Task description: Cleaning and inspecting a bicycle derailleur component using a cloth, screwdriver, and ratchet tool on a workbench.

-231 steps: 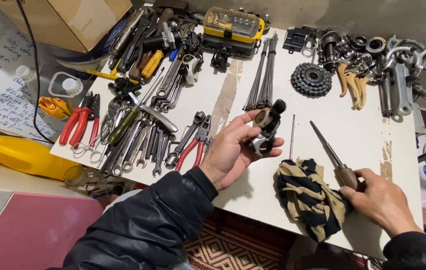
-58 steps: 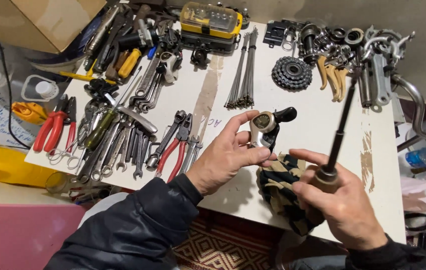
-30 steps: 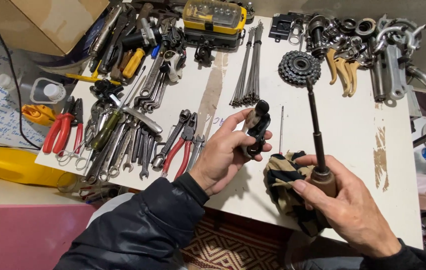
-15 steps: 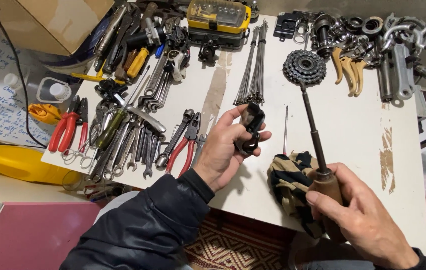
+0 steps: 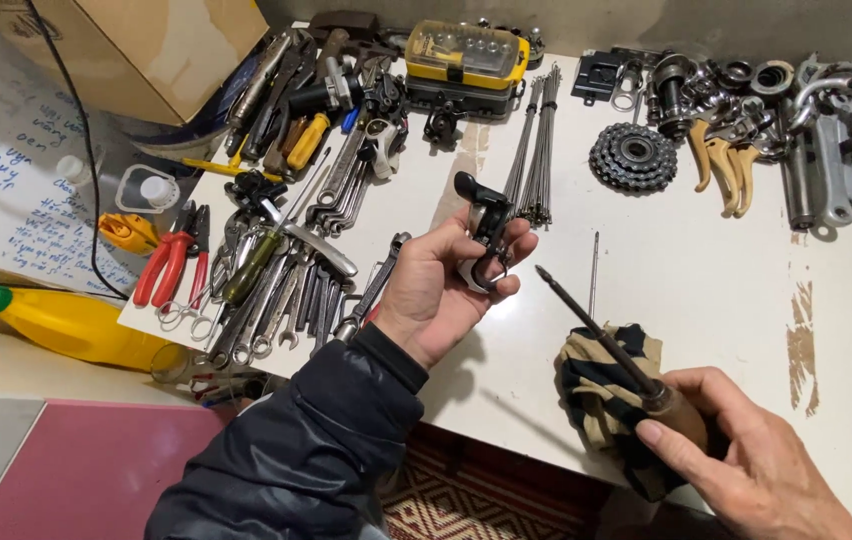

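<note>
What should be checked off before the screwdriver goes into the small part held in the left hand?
1. Left hand grips the small black and silver part above the white table: ok.
2. Right hand holds the screwdriver by its wooden handle: ok.
3. Tip points toward the part but stays apart from it: ok.
4. Screw head on the part visible: cannot tell.
5. Striped rag lies under the shaft, clear of the tip: ok.
6. Thin loose rod lies on the table beside the tip, apart from both hands: ok.

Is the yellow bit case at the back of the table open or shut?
Shut: the yellow bit case has its clear lid lying flat over the bits, with no gap showing.
</note>
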